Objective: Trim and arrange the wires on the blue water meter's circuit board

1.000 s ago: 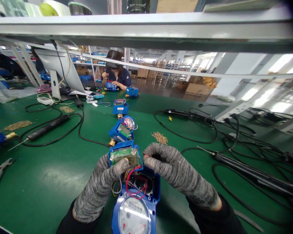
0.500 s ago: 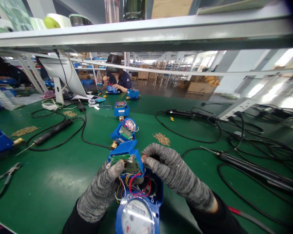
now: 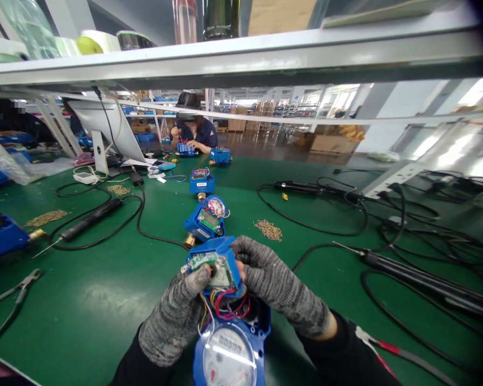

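My left hand (image 3: 176,311), in a grey fingerless knit glove, grips the left side of a small blue electronics box, its thumb over the green circuit board (image 3: 225,276) inside. My right hand (image 3: 277,281), gloved the same way, has its fingers closed on the right side of the blue electronics box (image 3: 238,272). Red, yellow and white wires (image 3: 231,305) run from the box into the open housing of a blue water meter (image 3: 199,370), whose round dial faces up below my hands. My fingers behind the box are hidden.
More blue meters (image 3: 205,220) stand in a row beyond. Screw piles (image 3: 268,229) lie on the green table. Corded electric screwdrivers (image 3: 410,273) lie right and left, with pliers (image 3: 18,303) at left and red-handled pliers (image 3: 386,346) by my right sleeve. A shelf (image 3: 241,61) spans overhead; a co-worker (image 3: 197,128) sits opposite.
The box's raised blue flap has come down lower over the circuit board, and my right hand has shifted slightly with it. Red-handled pliers show more fully beside my right sleeve.
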Action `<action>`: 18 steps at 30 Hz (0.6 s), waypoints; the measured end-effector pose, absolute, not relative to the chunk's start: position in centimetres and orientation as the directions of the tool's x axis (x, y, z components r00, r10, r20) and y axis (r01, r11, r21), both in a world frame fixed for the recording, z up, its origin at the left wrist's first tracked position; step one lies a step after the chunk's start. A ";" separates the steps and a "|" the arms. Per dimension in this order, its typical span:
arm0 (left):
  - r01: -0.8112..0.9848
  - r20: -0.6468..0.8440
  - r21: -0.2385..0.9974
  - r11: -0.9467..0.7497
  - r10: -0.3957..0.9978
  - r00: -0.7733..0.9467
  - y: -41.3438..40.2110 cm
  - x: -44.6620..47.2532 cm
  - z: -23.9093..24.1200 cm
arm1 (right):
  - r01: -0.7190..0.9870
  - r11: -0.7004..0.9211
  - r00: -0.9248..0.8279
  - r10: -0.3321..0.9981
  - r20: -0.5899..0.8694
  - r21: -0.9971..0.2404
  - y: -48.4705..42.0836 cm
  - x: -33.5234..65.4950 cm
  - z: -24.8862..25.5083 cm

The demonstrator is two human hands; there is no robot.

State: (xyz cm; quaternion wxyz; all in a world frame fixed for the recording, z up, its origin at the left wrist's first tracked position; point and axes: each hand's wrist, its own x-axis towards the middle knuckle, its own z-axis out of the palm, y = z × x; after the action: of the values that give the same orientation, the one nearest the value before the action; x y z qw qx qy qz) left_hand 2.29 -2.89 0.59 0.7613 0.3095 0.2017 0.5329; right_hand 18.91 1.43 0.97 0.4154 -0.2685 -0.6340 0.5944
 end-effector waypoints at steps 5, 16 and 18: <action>-0.673 0.019 0.737 0.055 0.995 0.102 -2.3 2.4 0.4 | 0.276 0.453 -0.290 0.880 0.376 -0.848 0.3 19.5 2.3; -0.431 0.127 0.879 -0.203 0.972 -0.198 -3.2 3.0 1.1 | 0.284 0.423 -0.346 0.882 0.319 -0.861 -5.1 17.8 2.5; -0.403 0.146 0.888 -0.223 0.966 -0.213 -3.3 3.0 1.0 | 0.355 0.495 -0.317 0.862 0.396 -0.793 -5.4 17.7 1.7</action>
State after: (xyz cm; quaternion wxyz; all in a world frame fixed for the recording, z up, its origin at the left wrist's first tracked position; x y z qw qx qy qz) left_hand 3.01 -3.25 1.05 0.5003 0.3784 0.3720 0.6842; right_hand 17.69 -5.38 1.68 0.4228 -0.4032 -0.7542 0.2997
